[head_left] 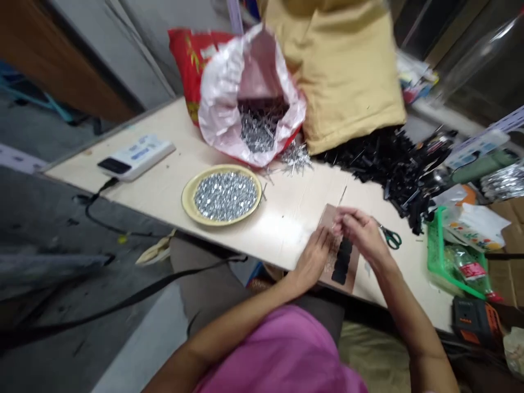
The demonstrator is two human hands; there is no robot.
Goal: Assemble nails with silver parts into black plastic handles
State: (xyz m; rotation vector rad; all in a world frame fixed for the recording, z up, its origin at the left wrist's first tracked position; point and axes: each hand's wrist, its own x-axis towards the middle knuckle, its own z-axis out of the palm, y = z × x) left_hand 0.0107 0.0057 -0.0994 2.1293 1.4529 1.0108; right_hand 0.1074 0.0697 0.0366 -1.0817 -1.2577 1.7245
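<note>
A brownish flat board (351,275) lies at the table's front edge, with a row of dark, flat pieces (342,262) down its middle. My left hand (314,256) rests on the board's left side, fingers stretched out flat and the tips near its upper part. Above the upper end of the board, my right hand (362,232) has thumb and fingers pinched together. Whatever sits in that pinch is too small and blurred to name. A thin dark rod (343,195) lies just beyond the board. Scissors with green handles (392,238) lie right of my right hand.
A yellowish bowl (186,203) of small silvery pieces stands left on the table (282,234). Behind it, an open red-and-white sack (216,103) holds metal pins. A tan cloth sack (356,93) and black strips (380,158) lie behind; a green basket (434,256) stands right.
</note>
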